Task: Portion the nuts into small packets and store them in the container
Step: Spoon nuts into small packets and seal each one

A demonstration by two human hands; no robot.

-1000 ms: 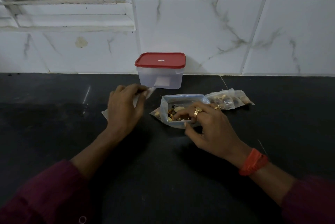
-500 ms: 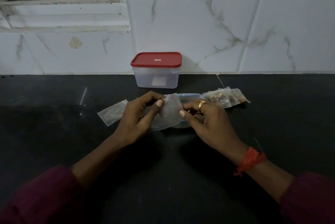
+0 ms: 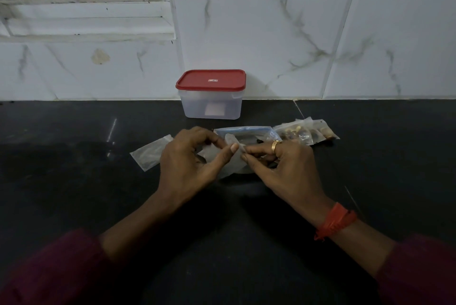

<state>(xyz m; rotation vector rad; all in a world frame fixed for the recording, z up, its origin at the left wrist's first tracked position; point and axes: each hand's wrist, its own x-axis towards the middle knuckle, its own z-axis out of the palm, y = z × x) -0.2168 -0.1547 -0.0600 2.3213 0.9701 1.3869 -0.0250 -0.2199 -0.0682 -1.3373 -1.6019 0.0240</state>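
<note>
- Plastic packet (image 3: pixel 233 164), seemingly empty, is held in front of the container (image 3: pixel 211 107), probably so its mouth can be teased open for filling.
- Left hand (image 3: pixel 187 159) grip pinches one edge; right hand (image 3: pixel 288 166) pinches the other.
- Nut bag (image 3: pixel 246 130) lies between hands and container, within reach.
- Filled packets (image 3: pixel 301 132) wait front-right of the container, whose lid is on.

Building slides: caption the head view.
Left hand and right hand pinch a small clear packet near the nut bag; lidded container behind.
</note>
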